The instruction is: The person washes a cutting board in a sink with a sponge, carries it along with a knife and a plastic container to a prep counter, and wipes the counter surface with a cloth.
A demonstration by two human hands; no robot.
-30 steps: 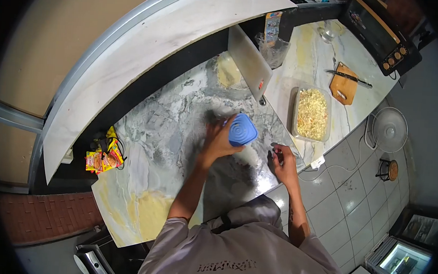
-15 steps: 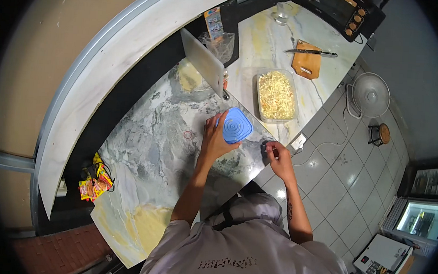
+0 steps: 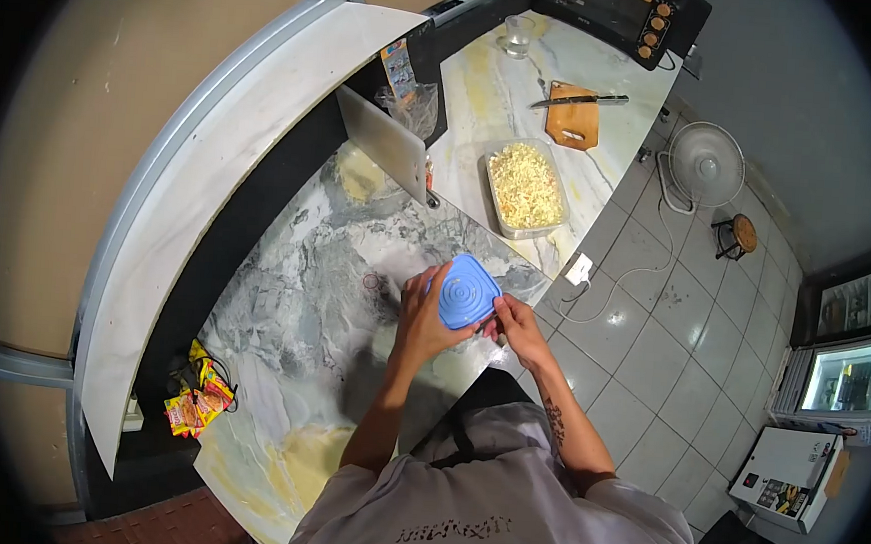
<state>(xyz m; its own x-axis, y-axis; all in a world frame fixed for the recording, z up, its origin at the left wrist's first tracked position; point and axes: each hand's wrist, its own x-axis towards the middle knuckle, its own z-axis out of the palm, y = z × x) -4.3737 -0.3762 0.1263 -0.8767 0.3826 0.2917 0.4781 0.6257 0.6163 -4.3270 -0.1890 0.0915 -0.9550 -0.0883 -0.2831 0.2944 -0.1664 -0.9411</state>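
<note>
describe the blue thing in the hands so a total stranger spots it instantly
Find the big grey marbled counter. Near its edge, the left hand grips a blue rounded square with the right hand at one side. Its concentric rings and solid blue set it apart from the clear tub of shredded food.

A blue, square plastic lid with rounded corners [image 3: 470, 292] was held over a grey-and-white marbled countertop [image 3: 300, 294], near its edge. Concentric rings marked its face, which was turned up toward the camera. The left hand [image 3: 423, 316] gripped one side; the fingers of the right hand [image 3: 517, 334] touched the opposite edge.
</note>
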